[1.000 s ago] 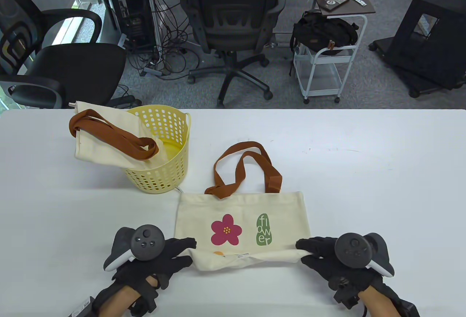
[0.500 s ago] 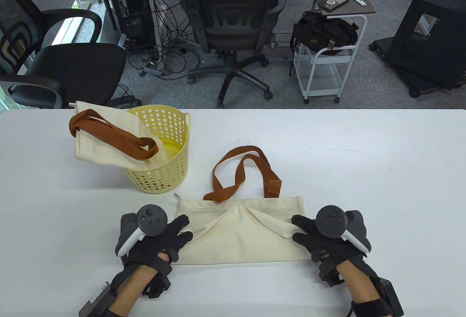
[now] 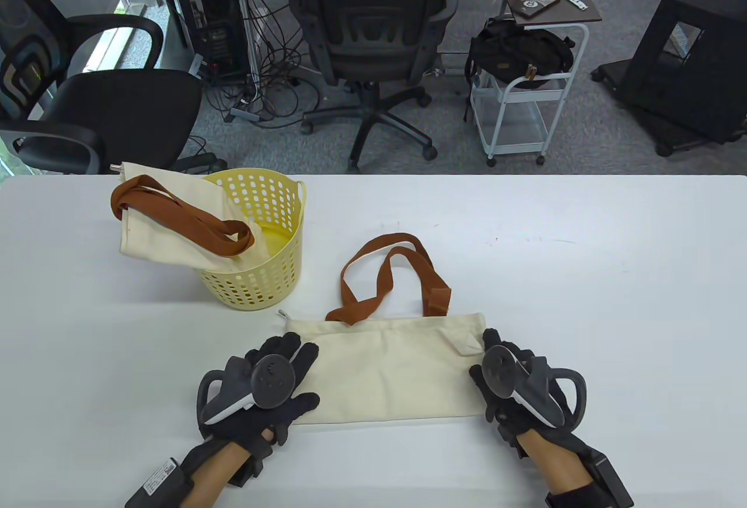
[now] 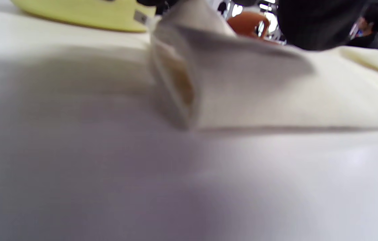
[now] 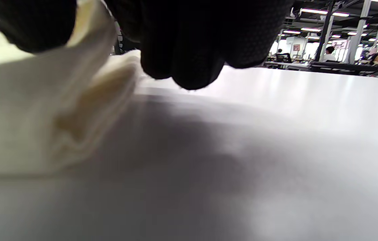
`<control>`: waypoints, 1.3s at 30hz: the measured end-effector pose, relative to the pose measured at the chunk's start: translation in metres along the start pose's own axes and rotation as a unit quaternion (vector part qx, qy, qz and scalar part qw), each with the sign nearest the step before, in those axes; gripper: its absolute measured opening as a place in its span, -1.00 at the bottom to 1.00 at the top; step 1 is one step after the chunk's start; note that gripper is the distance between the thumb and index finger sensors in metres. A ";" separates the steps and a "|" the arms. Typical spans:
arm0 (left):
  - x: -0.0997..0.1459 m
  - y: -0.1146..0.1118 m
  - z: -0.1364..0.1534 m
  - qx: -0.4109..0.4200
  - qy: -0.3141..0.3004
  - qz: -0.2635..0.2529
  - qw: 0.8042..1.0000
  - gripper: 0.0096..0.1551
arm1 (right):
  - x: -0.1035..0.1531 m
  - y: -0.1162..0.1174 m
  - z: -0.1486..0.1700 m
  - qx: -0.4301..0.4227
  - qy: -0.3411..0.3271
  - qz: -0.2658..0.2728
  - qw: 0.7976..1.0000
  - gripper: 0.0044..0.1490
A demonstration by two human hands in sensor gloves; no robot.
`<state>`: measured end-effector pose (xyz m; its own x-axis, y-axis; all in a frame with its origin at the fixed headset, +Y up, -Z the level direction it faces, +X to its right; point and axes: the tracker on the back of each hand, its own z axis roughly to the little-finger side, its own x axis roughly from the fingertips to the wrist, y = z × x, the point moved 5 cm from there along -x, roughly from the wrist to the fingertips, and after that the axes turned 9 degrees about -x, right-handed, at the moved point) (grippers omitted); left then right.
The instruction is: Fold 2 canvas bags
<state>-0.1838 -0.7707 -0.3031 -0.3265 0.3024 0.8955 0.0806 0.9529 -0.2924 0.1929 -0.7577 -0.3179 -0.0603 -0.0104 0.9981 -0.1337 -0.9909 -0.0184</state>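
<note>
Left hand (image 3: 274, 382) presses the canvas bag (image 3: 385, 374) flat; right hand (image 3: 513, 377) seemingly pinches its corner.

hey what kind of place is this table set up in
Probably an office or lab workspace: black office chairs behind the white table, a computer tower with tangled cables, and a rolling cart.

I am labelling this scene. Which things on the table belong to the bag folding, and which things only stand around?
Job: folded bag; second bag in the basket; left hand; right hand.

Around: chair; cart; backpack.
</note>
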 end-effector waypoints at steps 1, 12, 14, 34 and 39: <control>-0.002 -0.005 0.001 0.001 0.002 0.024 1.000 -0.01 | 0.000 0.001 0.001 0.007 0.004 -0.003 1.000 -0.13; -0.016 -0.045 0.014 0.021 0.002 0.150 0.988 0.13 | -0.016 -0.016 0.000 -0.068 0.000 -0.036 0.997 -0.07; -0.016 -0.045 0.014 0.021 0.001 0.151 0.988 0.13 | -0.027 -0.028 -0.005 -0.081 0.004 -0.035 0.996 -0.07; -0.016 -0.046 0.015 0.018 0.003 0.150 0.989 0.14 | -0.211 -0.011 -0.151 0.021 -0.025 -0.160 0.987 0.10; -0.016 -0.046 0.015 0.022 0.003 0.151 0.988 0.15 | -0.235 0.022 -0.159 0.085 -0.001 -0.193 0.978 0.15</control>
<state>-0.1963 -0.8195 -0.3088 -0.2883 0.5728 0.7673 0.1329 0.8175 -0.5603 0.0472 -0.7555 -0.5621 -0.0351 0.3684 0.9290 0.0195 -0.9291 0.3692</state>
